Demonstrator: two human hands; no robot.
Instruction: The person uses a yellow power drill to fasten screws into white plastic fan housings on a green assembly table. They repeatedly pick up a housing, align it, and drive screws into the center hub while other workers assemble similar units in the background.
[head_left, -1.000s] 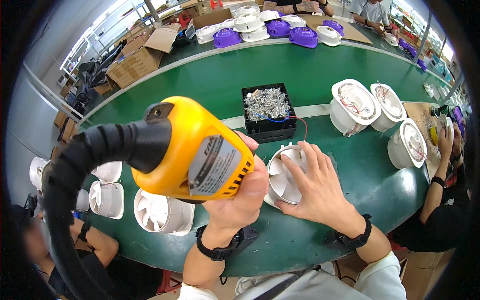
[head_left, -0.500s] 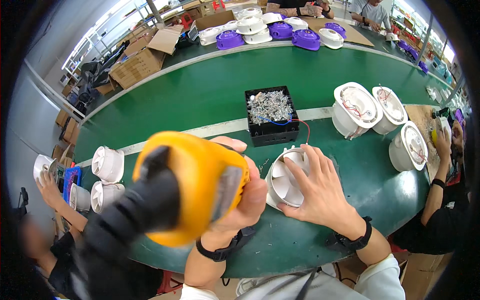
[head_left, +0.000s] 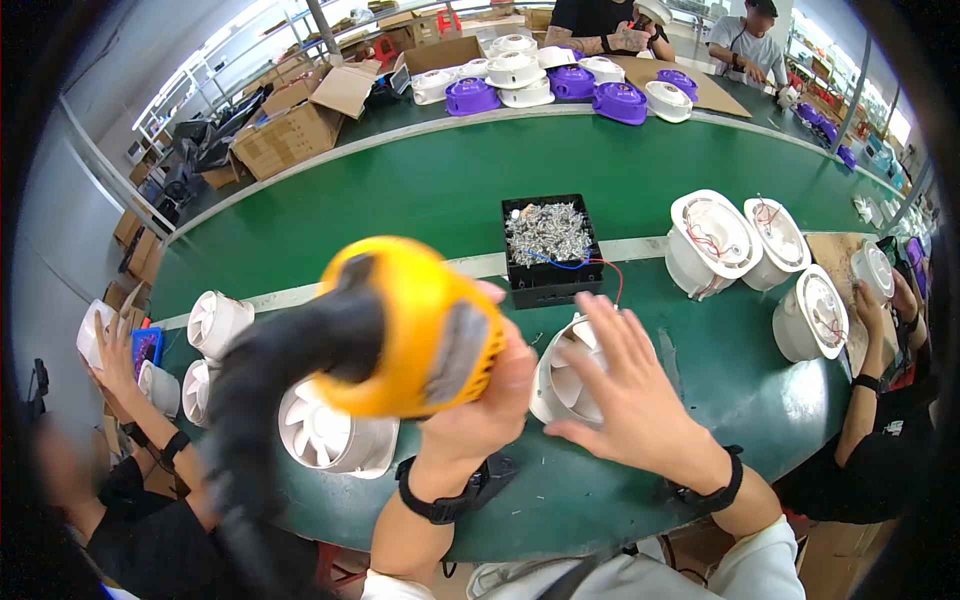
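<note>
My left hand [head_left: 485, 395] is closed around a yellow power drill [head_left: 415, 310] with a thick black cord. The drill's tip is hidden behind its body and my hand. Just right of it, a round white fan housing [head_left: 566, 388] with white blades sits on the green table. My right hand [head_left: 635, 410] is spread open over the right side of this housing, partly covering it; contact is unclear. A red wire [head_left: 621, 283] and a blue wire lie by the black box [head_left: 555, 290] of loose screws behind the housing. Another white fan [head_left: 325, 430] stands below the drill.
Two more white fans [head_left: 220, 325] stand at the left, near a co-worker's hands [head_left: 115, 360]. Several white housings with red wires [head_left: 712, 235] stand at the right, near another co-worker. White and purple covers [head_left: 620, 102] are piled across the far table, beside cardboard boxes [head_left: 285, 140].
The drill has moved up, uncovering the white fan below it. My right hand's fingers have spread and lifted from the housing's rim. The whole view has shifted slightly.
</note>
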